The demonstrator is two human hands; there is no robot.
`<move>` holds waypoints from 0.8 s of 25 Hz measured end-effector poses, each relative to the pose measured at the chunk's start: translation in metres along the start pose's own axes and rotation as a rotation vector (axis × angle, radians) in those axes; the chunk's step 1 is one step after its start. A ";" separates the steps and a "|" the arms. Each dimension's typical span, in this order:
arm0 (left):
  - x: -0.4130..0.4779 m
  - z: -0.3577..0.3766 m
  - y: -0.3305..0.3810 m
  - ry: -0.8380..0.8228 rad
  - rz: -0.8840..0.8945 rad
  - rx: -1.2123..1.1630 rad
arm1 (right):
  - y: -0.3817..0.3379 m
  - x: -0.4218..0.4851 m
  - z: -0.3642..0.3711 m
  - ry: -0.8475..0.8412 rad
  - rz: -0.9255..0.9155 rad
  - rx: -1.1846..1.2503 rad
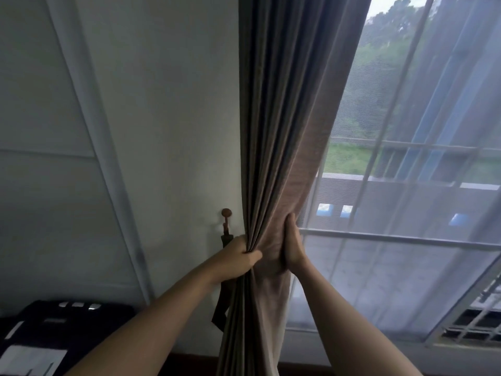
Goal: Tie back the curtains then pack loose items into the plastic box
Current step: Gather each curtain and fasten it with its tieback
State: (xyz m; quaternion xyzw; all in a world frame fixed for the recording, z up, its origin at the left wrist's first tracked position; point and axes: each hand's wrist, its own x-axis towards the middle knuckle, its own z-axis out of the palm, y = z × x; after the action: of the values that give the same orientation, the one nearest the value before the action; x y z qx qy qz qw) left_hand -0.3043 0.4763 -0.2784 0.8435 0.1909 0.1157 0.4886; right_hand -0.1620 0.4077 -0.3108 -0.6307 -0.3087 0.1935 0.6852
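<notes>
Taupe-brown curtain (pixel 282 131) (plain), white wall (pixel 168 104)

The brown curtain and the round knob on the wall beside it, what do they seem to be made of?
The curtain looks like thick woven cloth, matt brown-grey: it hangs in soft pleats and bunches where the left hand holds it. The knob seems to be wood, reddish brown with a dull sheen, though painted metal is possible.
</notes>
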 end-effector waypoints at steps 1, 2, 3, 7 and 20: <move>0.000 -0.002 -0.001 -0.002 0.001 -0.009 | -0.002 0.000 0.000 -0.031 0.024 0.006; 0.001 -0.004 -0.003 -0.008 -0.002 -0.016 | -0.004 0.000 -0.001 -0.045 0.040 0.012; 0.002 -0.005 -0.003 -0.015 -0.006 -0.024 | -0.006 -0.001 -0.002 -0.051 0.055 0.021; 0.008 -0.002 0.002 0.026 -0.014 -0.023 | -0.005 -0.005 -0.010 -0.021 0.029 0.024; 0.031 0.015 0.023 0.139 -0.063 0.366 | 0.014 -0.028 -0.024 0.148 -0.063 -0.169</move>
State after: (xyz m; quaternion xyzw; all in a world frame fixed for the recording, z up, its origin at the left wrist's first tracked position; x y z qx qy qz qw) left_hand -0.2662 0.4681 -0.2656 0.9018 0.2683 0.1217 0.3162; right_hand -0.1645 0.3733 -0.3295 -0.6888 -0.2923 0.0982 0.6561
